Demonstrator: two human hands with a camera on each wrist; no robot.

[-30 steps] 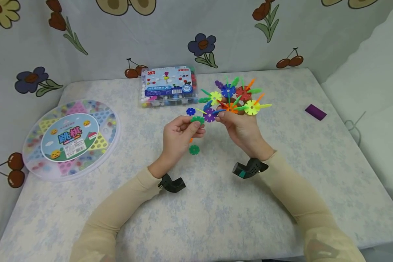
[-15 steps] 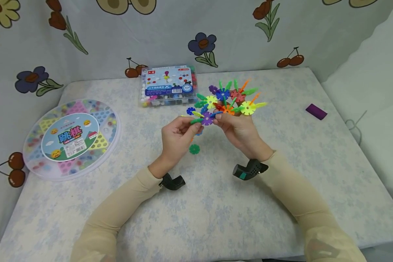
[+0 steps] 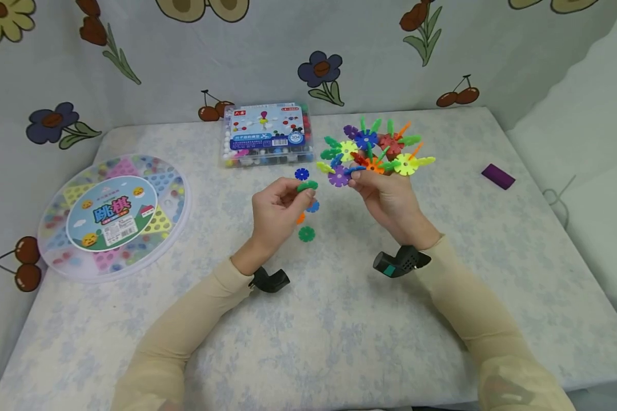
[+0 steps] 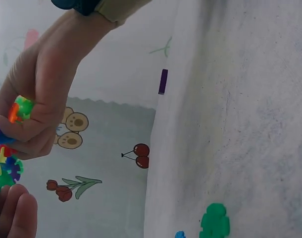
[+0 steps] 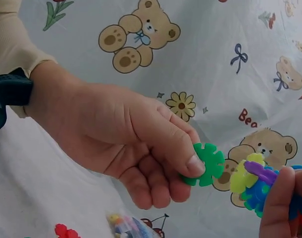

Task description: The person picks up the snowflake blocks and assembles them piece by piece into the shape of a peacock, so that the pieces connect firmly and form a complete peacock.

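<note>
In the head view my left hand (image 3: 273, 214) pinches a green notched disc (image 3: 307, 186) between thumb and fingers, its edge turned up. The right wrist view shows this green disc (image 5: 213, 163) face on, with slots around its rim. My right hand (image 3: 393, 200) grips a many-coloured cluster of interlocked notched discs (image 3: 366, 140) near its purple disc (image 3: 338, 176). A small gap separates the green disc from the cluster. Loose discs lie on the table near my left hand: dark blue (image 3: 301, 174), light blue (image 3: 313, 206), orange (image 3: 300, 218) and green (image 3: 306, 234).
A round Chinese checkers set (image 3: 110, 214) lies at the left of the cloth-covered table (image 3: 298, 342). At the back stands a clear box of coloured beads (image 3: 267, 137). A small purple piece (image 3: 498, 176) lies on the right. Behind hangs a patterned curtain (image 3: 370, 57).
Half a second ago the green disc met the cluster at its purple disc; now they are apart. The right hand has shifted right with the cluster, and the green disc has tilted edge-up.
</note>
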